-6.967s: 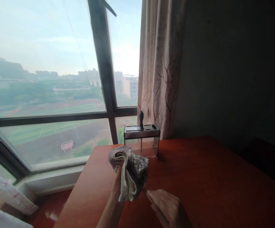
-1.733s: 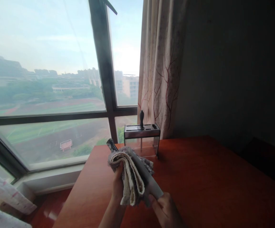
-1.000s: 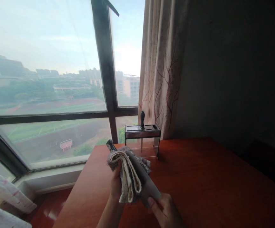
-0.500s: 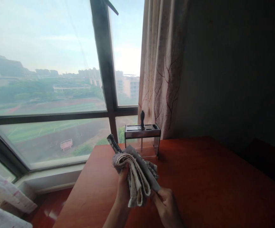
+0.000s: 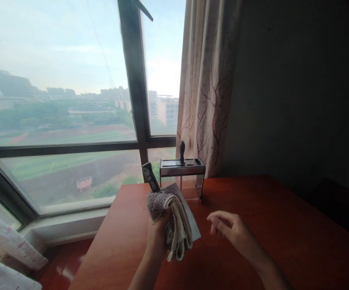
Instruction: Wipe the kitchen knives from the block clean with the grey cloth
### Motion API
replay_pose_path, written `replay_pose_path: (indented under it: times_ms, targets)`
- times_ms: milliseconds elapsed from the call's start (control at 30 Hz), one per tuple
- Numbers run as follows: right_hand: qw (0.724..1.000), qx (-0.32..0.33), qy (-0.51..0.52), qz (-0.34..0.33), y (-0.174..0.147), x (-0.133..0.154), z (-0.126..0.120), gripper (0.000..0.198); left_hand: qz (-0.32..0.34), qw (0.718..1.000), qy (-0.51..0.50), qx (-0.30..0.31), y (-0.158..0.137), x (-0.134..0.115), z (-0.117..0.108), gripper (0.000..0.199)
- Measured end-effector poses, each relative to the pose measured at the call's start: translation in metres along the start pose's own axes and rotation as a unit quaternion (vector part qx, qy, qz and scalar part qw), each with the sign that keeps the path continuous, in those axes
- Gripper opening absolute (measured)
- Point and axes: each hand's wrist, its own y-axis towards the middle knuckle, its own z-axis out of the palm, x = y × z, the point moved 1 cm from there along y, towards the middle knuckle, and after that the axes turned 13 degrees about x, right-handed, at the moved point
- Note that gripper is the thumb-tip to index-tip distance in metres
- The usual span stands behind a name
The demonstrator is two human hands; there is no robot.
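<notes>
My left hand (image 5: 157,231) is closed round a thick folded grey-and-cream towel (image 5: 177,217), held above the table. The towel is folded about a kitchen knife with a broad blade (image 5: 195,229), and its patterned dark handle (image 5: 151,177) juts out at the upper left. Part of the blade is hidden behind the cloth. To the right, my right hand (image 5: 233,229) hovers over the table, apart from the knife, with loosely bent fingers and nothing in them.
A clear-sided knife block (image 5: 182,169) with a dark top stands on the reddish wooden table (image 5: 252,209), one black-handled tool upright in it. Behind are a large window (image 5: 56,100) and a patterned curtain (image 5: 207,80). White curtain fabric (image 5: 5,249) hangs at lower left.
My right hand has let go of the blade's lower corner and moved right. My left hand has turned the towel and knife slightly and shifted a little right.
</notes>
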Motion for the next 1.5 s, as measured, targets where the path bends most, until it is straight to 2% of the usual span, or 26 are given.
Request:
replay_pose_path:
  times_ms: [100, 233, 300, 367, 467, 633, 733, 900, 1033, 1333, 1500]
  targets:
    - [0.998, -0.051, -0.012, -0.042, 0.022, 0.032, -0.009, 0.044, 0.026, 0.993, 0.119, 0.011, -0.002, 0.001, 0.000, 0.033]
    - [0.981, -0.067, -0.133, -0.128, 0.064, 0.080, 0.003, 0.057, 0.061, 0.968, 0.236, 0.057, -0.006, 0.002, 0.007, 0.026]
    - [0.966, -0.078, -0.207, -0.136, 0.085, 0.095, 0.012, 0.066, 0.084, 0.954, 0.277, 0.081, -0.007, 0.003, 0.010, 0.022]
    - [0.949, -0.067, -0.287, -0.113, 0.102, 0.102, 0.020, 0.070, 0.109, 0.940, 0.306, 0.105, -0.007, 0.003, 0.011, 0.018]
    - [0.932, -0.053, -0.345, -0.096, 0.113, 0.104, 0.027, 0.054, 0.138, 0.921, 0.340, 0.130, -0.007, 0.003, 0.011, 0.014]
    - [0.933, -0.084, -0.324, -0.133, 0.110, 0.106, 0.017, 0.026, 0.141, 0.902, 0.380, 0.148, -0.009, 0.007, 0.013, 0.017]
    - [0.938, -0.126, -0.287, -0.150, 0.112, 0.109, -0.001, 0.021, 0.125, 0.893, 0.396, 0.173, -0.008, 0.011, 0.013, 0.019]
    - [0.945, -0.144, -0.243, -0.167, 0.116, 0.115, -0.019, 0.019, 0.113, 0.884, 0.411, 0.194, -0.006, 0.013, 0.012, 0.020]
    - [0.936, -0.137, -0.279, -0.163, 0.111, 0.117, -0.008, 0.019, 0.099, 0.887, 0.413, 0.184, -0.007, 0.010, 0.014, 0.020]
    - [0.926, -0.071, -0.347, -0.134, 0.099, 0.105, 0.045, 0.022, 0.126, 0.917, 0.356, 0.130, -0.007, -0.001, 0.011, 0.023]
    - [0.929, -0.038, -0.336, -0.151, 0.098, 0.106, 0.043, 0.023, 0.153, 0.910, 0.364, 0.128, -0.007, -0.001, 0.010, 0.023]
